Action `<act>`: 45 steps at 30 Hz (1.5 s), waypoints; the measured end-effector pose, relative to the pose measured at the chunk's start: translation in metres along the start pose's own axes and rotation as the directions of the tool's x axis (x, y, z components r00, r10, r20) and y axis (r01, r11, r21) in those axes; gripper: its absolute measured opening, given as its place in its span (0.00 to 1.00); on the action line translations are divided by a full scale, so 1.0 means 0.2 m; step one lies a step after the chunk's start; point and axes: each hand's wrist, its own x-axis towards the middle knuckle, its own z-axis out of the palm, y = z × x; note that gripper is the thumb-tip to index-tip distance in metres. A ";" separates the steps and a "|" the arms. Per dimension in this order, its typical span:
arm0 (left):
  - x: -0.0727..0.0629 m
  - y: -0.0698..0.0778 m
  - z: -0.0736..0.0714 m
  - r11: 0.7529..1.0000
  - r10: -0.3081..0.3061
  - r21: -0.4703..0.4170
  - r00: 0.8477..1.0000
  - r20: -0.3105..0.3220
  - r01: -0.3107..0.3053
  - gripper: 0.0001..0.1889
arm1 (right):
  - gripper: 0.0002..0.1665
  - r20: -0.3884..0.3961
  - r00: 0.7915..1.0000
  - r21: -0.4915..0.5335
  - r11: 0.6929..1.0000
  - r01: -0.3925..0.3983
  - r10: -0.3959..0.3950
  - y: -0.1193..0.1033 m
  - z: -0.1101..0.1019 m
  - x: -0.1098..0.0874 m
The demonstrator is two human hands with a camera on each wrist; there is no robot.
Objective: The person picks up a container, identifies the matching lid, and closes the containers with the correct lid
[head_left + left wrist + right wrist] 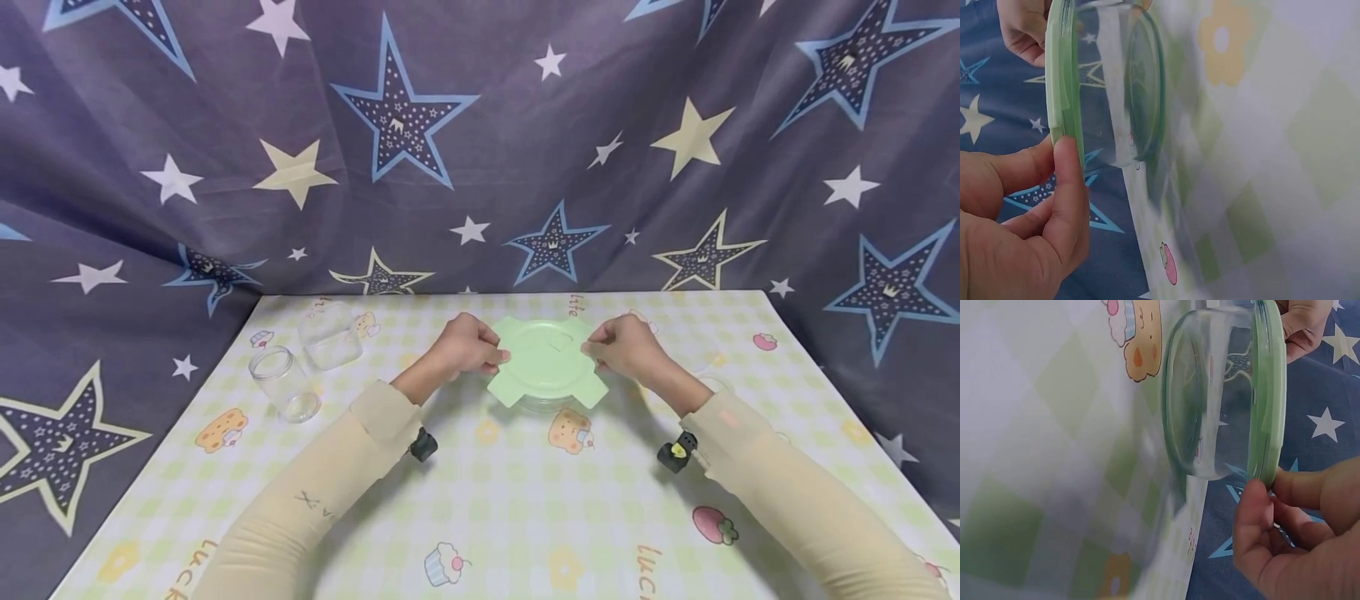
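A round clear glass food container (1107, 87) stands near the back middle of the table, its light green lid (546, 360) on top. In the head view, flaps of the lid stick out at its corners, and the glass mostly hides beneath it. My left hand (467, 343) pinches the lid's left edge between thumb and fingers. At the opposite edge my right hand (628, 346) pinches the lid the same way. Close up in the right wrist view, thumb and fingertips of the right hand (1310, 528) meet at the lid's rim, beside the glass wall.
Left of my left hand, a clear cylindrical jar (285, 385) leans at a slant in view, with another clear container (330, 340) behind it. A faint clear round item (716, 383) lies by my right wrist. A star-patterned curtain (465, 150) hangs behind the checked tablecloth (510, 508).
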 end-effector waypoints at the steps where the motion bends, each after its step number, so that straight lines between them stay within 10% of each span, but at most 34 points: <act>1: 0.00 0.00 0.00 1.000 0.010 0.028 1.000 -0.009 -0.010 0.22 | 0.10 0.001 1.000 -0.005 1.000 0.006 -0.006 0.00 0.00 0.00; 5: -0.01 -0.01 -0.01 0.978 0.090 0.194 0.994 -0.059 -0.077 0.23 | 0.10 0.003 0.999 -0.050 0.998 0.041 -0.041 0.01 0.00 0.00; 10: -0.02 -0.02 -0.02 0.888 0.293 0.397 0.951 -0.101 -0.232 0.23 | 0.08 -0.007 0.989 -0.134 0.980 0.144 -0.146 0.02 -0.03 0.01; 18: 0.02 -0.01 0.00 0.656 0.626 0.467 0.773 0.101 -0.593 0.17 | 0.06 0.031 0.915 -0.245 0.884 0.398 -0.403 0.01 -0.05 0.00; 26: 0.04 -0.04 0.00 0.531 0.703 0.415 0.658 0.271 -0.739 0.12 | 0.08 0.144 0.784 -0.336 0.715 0.613 -0.604 0.00 -0.05 -0.07; 31: 0.04 -0.07 -0.02 0.448 0.720 0.387 0.582 0.378 -0.806 0.11 | 0.08 0.213 0.735 -0.328 0.662 0.674 -0.643 -0.01 -0.05 -0.12; 37: 0.03 -0.08 -0.04 0.431 0.698 0.341 0.548 0.461 -0.836 0.15 | 0.12 0.300 0.695 -0.289 0.632 0.719 -0.654 -0.01 -0.06 -0.17; 45: 0.02 -0.06 -0.05 0.415 0.657 0.361 0.550 0.515 -0.835 0.17 | 0.15 0.372 0.656 -0.262 0.604 0.753 -0.657 0.01 -0.06 -0.19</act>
